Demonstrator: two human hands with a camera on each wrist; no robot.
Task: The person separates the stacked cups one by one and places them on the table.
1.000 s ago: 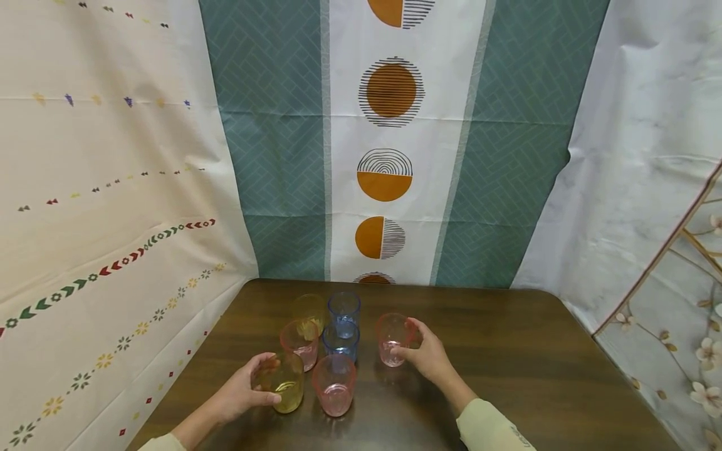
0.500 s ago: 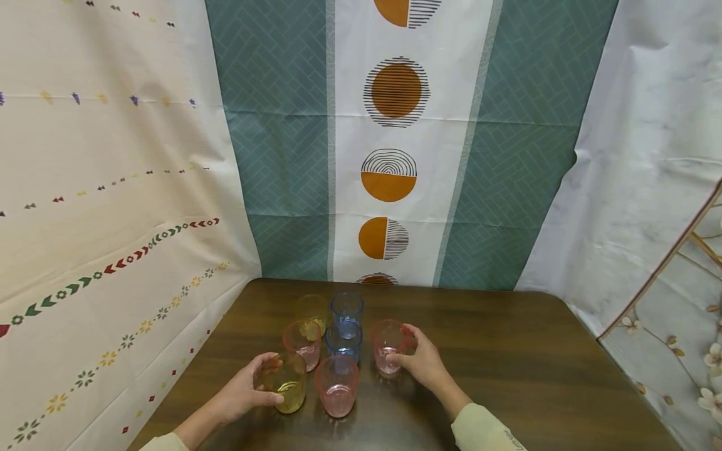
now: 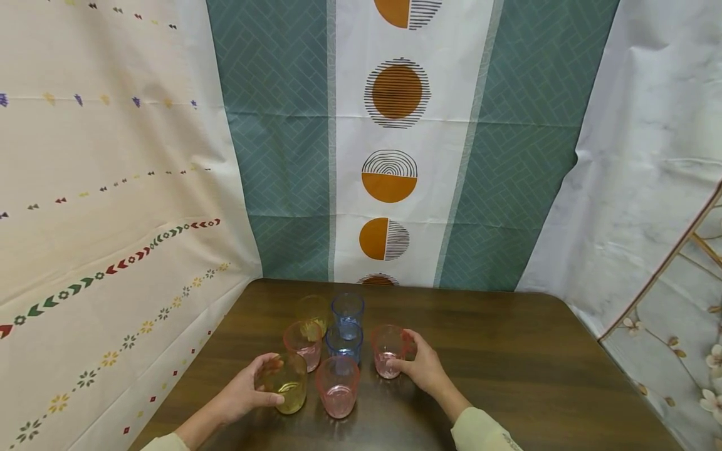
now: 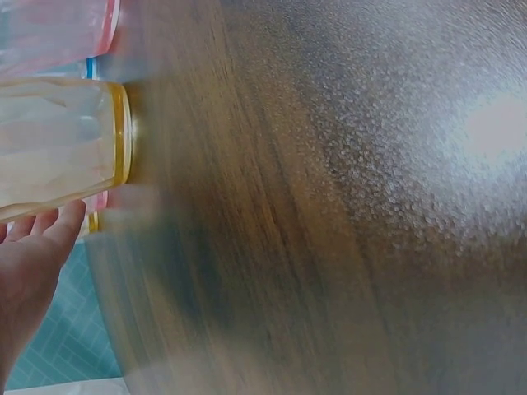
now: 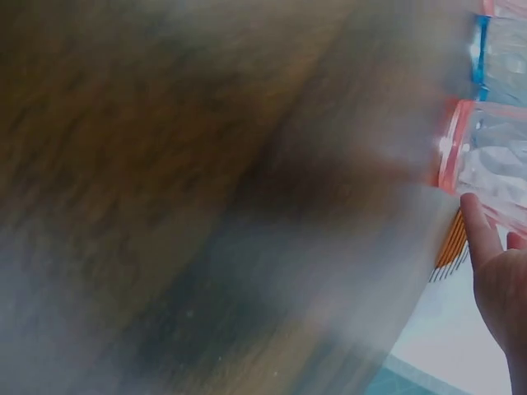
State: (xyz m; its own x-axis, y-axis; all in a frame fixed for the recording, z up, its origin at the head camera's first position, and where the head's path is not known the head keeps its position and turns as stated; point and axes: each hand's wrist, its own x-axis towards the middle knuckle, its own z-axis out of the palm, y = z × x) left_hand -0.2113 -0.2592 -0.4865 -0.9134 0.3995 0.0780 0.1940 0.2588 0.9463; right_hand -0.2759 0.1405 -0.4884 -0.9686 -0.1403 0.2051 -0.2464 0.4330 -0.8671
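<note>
In the head view my left hand holds a yellow tumbler, thumb at the near side and fingers at the far side. My right hand grips a pink tumbler from its right. Both tumblers stand upright, seemingly on the table. Between them is a second pink tumbler, untouched. Behind it come a blue tumbler and another pink one. The left wrist view shows the held yellow tumbler above my fingers; the right wrist view has the held pink tumbler at its edge.
A farther blue tumbler and a yellow tumbler stand at the back of the group. The dark wooden table reaches a patterned cloth behind, with cloth walls at left and right.
My right hand has brought its pink tumbler a little left and nearer to me. The left hand and its yellow tumbler stay put; the head view has shifted slightly.
</note>
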